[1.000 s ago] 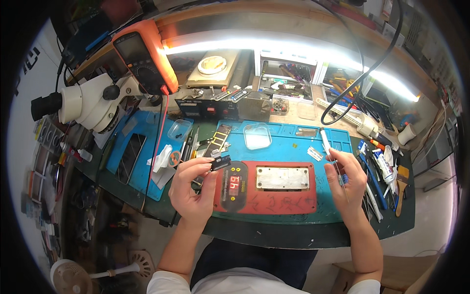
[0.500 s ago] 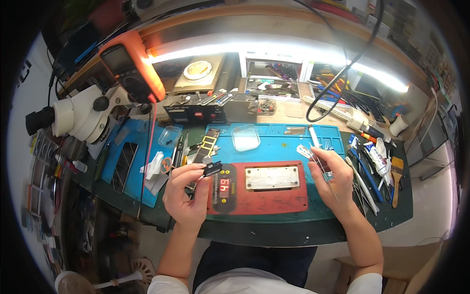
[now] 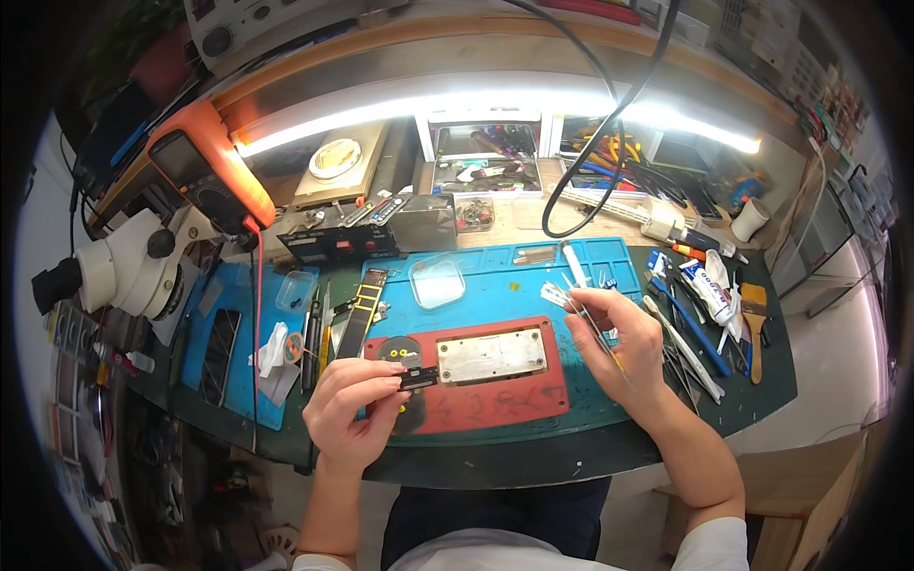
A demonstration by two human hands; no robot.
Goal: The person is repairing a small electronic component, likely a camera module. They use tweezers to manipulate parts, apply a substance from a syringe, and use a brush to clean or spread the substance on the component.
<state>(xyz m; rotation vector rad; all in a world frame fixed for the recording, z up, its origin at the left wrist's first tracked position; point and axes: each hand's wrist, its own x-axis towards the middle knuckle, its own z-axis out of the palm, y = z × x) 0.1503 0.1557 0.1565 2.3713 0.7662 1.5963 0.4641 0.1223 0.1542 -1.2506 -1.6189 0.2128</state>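
Observation:
My left hand (image 3: 352,411) pinches a small flat black part (image 3: 417,379) between thumb and fingers. It is held over the left side of a red heating station (image 3: 495,407), and its exact kind is too small to tell. Beside it lies the station's bare metal plate (image 3: 490,356), screwed down at the corners. Slim metal tweezers (image 3: 621,365) rest in my right hand (image 3: 624,343), between thumb and fingers, right of the station. Their tips point up and left, close to a small whitish piece (image 3: 553,294) on the blue mat (image 3: 505,285).
Farther back on the mat is a clear plastic dish (image 3: 437,282). Brushes (image 3: 753,314), a white tube (image 3: 706,290) and several tools crowd the right. An orange multimeter (image 3: 214,171), a white microscope (image 3: 119,266) and a dark phone screen (image 3: 220,357) stand left; a black cable (image 3: 609,195) hangs overhead.
The view has shifted, so the bench sits farther left. My left hand has brought the black part nearer the metal plate, covering the station's display. Both hands keep their hold.

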